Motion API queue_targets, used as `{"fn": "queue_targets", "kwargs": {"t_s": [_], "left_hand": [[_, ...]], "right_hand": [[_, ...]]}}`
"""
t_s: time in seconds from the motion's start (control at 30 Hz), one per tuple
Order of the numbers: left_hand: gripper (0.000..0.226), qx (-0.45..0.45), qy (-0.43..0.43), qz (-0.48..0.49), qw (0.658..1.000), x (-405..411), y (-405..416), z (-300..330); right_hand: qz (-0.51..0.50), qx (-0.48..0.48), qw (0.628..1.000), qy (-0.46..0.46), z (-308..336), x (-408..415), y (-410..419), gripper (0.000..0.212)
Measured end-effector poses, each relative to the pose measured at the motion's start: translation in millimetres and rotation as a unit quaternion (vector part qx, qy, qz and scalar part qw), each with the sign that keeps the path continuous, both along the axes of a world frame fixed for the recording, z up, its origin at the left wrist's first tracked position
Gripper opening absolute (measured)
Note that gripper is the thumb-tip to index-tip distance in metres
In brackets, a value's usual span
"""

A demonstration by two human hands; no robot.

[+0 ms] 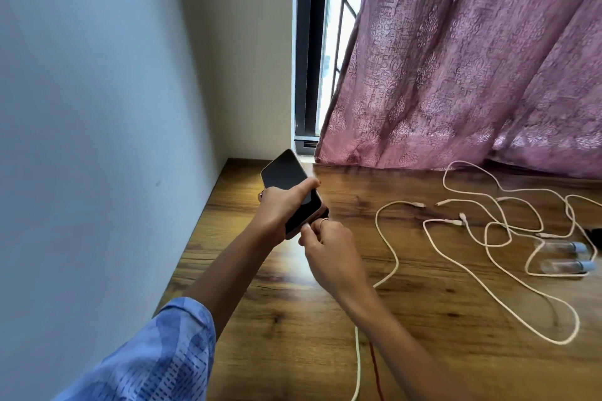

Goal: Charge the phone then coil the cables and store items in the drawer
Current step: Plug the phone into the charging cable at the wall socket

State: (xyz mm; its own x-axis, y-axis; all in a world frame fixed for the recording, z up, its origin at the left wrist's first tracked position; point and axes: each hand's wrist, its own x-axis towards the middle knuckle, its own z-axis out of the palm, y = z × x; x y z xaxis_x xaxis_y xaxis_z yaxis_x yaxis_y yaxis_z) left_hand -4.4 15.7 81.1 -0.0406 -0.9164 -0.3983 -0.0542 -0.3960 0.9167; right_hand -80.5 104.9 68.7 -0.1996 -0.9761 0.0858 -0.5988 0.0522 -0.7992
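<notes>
A phone (286, 177) with a dark screen is raised above the wooden table (423, 329), gripped around its middle by my left hand (280, 208). My right hand (329, 244) pinches a white cable plug at the phone's lower end; whether the plug is seated I cannot tell. A white cable (358, 365) runs down under my right wrist to the front edge. Several loose white cables (488, 231) lie tangled on the table to the right, with plug ends lying apart.
Two small clear vials with blue caps (566, 257) lie among the cables at the right. A pink curtain (472, 58) hangs over the table's back edge. A wall closes the left side. A thin red cord (374, 368) lies by the front edge.
</notes>
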Motion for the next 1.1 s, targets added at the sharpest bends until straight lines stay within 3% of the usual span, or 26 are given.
{"fn": "queue_targets", "kwargs": {"t_s": [0.17, 0.4, 0.53, 0.6, 0.67, 0.8, 0.93, 1.1], "left_hand": [[0.042, 0.029, -0.025, 0.013, 0.999, 12, 3, -16], [0.062, 0.06, -0.08, 0.035, 0.994, 21, -9, -50], [0.06, 0.045, -0.138, 0.056, 0.988, 18, -15, -69], [0.073, 0.02, -0.206, 0.052, 0.977, 19, -21, -78], [0.091, 0.01, -0.305, 0.035, 0.952, 20, -27, -85], [0.087, 0.012, -0.433, 0.015, 0.901, 18, -30, -91], [0.087, 0.019, -0.471, 0.021, 0.882, 19, -33, -107], [0.083, 0.034, -0.495, 0.018, 0.868, 21, -38, -113]], "right_hand": [[0.035, 0.03, 0.999, -0.009, -17, 5, -3, 0.03], [0.14, 0.12, 0.982, 0.031, -43, -13, -15, 0.033], [0.086, 0.085, 0.992, 0.032, -44, -58, -23, 0.031], [0.038, 0.081, 0.995, 0.047, -42, -90, -28, 0.027], [-0.013, 0.088, 0.993, 0.075, -45, -121, -34, 0.023], [-0.08, 0.114, 0.987, 0.086, -65, -170, -54, 0.021], [-0.108, 0.138, 0.982, 0.072, -82, -200, -73, 0.02], [-0.132, 0.167, 0.975, 0.058, -86, -215, -101, 0.042]]}}
